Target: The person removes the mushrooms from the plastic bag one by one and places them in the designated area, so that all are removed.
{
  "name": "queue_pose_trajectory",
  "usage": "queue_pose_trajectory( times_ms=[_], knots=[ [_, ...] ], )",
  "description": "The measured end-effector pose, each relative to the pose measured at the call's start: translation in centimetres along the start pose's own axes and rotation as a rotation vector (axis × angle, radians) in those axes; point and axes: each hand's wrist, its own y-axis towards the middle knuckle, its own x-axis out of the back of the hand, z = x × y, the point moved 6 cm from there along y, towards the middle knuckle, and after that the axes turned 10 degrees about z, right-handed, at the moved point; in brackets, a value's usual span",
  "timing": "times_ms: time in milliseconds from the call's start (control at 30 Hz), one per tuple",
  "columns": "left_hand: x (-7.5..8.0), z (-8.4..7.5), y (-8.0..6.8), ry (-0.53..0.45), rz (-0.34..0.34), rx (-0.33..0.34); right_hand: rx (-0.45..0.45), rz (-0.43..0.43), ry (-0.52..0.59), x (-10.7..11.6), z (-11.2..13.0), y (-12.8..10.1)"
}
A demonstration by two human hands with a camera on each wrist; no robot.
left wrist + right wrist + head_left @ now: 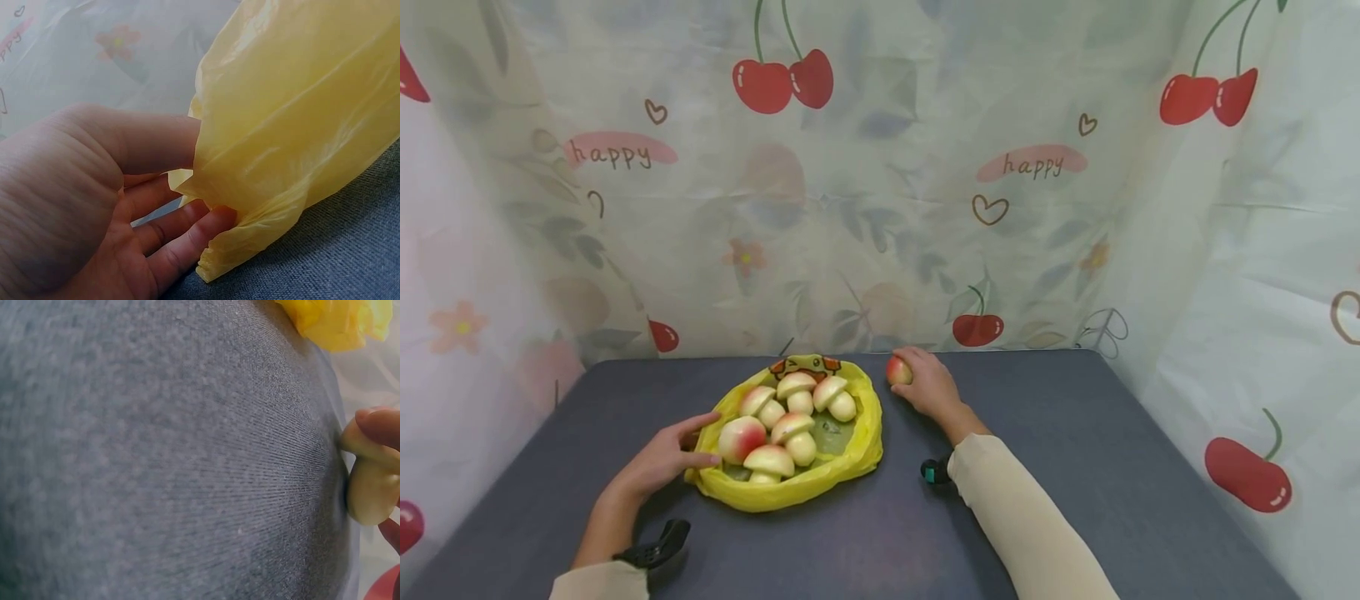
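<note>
A yellow plastic bag (859, 462) lies with its mouth spread wide on the table, and several toy mushrooms (795, 429) with cream stems and reddish caps sit in it. At the bag's left rim, my left hand (658, 458) holds the plastic; the left wrist view shows thumb and fingers around the yellow edge (262, 150). Right of the bag, close to the table's far edge, my right hand (931, 387) grips another toy mushroom (898, 372). Its cap and pale stem (370, 490) show between thumb and fingers in the right wrist view, right at the cloth.
Dark grey cloth covers the table (880, 550). A white curtain (880, 183) printed with cherries and hearts hangs behind it and along both sides. Black straps with small devices (662, 543) sit at both wrists.
</note>
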Motion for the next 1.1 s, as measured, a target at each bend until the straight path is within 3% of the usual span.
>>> queue_pose_trajectory(
  times_ms=[1100],
  knots=[
    [-0.02, -0.05, -0.02, 0.019, 0.006, 0.010, 0.062, 0.023, 0.007, 0.97, -0.05, -0.23]
  ],
)
